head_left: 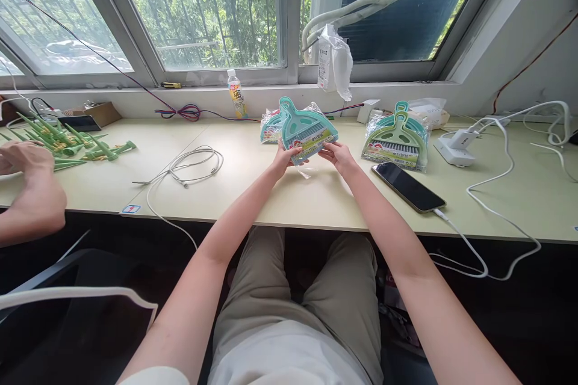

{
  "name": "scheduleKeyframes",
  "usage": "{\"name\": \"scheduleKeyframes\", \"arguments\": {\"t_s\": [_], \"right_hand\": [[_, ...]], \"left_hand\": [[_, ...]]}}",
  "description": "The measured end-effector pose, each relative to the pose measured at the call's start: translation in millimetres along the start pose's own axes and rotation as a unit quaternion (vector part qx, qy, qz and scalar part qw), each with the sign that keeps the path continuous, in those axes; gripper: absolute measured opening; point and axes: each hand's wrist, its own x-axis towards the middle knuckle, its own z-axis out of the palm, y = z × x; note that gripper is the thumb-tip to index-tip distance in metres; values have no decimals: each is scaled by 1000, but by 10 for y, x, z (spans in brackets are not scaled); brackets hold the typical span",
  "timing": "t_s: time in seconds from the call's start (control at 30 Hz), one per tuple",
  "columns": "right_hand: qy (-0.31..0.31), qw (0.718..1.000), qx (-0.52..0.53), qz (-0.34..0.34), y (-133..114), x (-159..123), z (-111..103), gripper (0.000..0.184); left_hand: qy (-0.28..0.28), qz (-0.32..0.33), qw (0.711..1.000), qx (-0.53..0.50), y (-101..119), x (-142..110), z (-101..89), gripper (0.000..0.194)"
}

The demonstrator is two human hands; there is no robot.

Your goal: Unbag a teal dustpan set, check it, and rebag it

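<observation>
A teal mini dustpan and brush set [306, 127] in clear plastic wrap is held up off the cream desk [253, 192] by both of my hands. My left hand [286, 158] grips its lower left edge with closed fingers. My right hand [338, 156] pinches its lower right edge. Another wrapped teal set [271, 125] lies behind it on the desk. To the right sits a stack of green wrapped sets [398, 141].
A black phone [409, 186] on a white cable lies at right, by a white charger [454, 147]. A coiled white cable [192, 166] is at left. A co-worker's hand [27, 162] rests by green plastic spikes [67, 138]. A bottle [236, 94] stands by the window.
</observation>
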Motion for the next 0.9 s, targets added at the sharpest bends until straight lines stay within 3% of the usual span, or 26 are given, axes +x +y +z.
{"name": "scheduleKeyframes", "arguments": {"t_s": [0.3,0.43,0.5,0.57,0.63,0.73,0.8,0.9], "right_hand": [[-13,1000,-12,0,-59,-78,22,6],[-75,994,-73,-29,-106,-108,44,9],[-35,986,-148,-70,-111,-111,50,15],[48,953,-257,-152,-102,-108,36,21],[96,887,-373,-255,-86,-104,1,33],[67,792,-488,-359,-53,-85,-65,53],[46,765,-513,-386,-33,-58,-96,48],[46,771,-490,-405,-26,-5,-119,18]], "left_hand": [[1,-2,1000,-24,6,18,-19,93],[39,-17,997,-62,79,70,-113,78],[63,-22,995,-79,121,100,-187,66],[84,-26,991,-96,147,124,-259,56],[100,-35,988,-112,154,137,-310,49],[103,-62,985,-128,139,137,-334,43],[96,-79,984,-126,130,131,-329,43],[83,-103,985,-112,140,124,-339,45]]}}
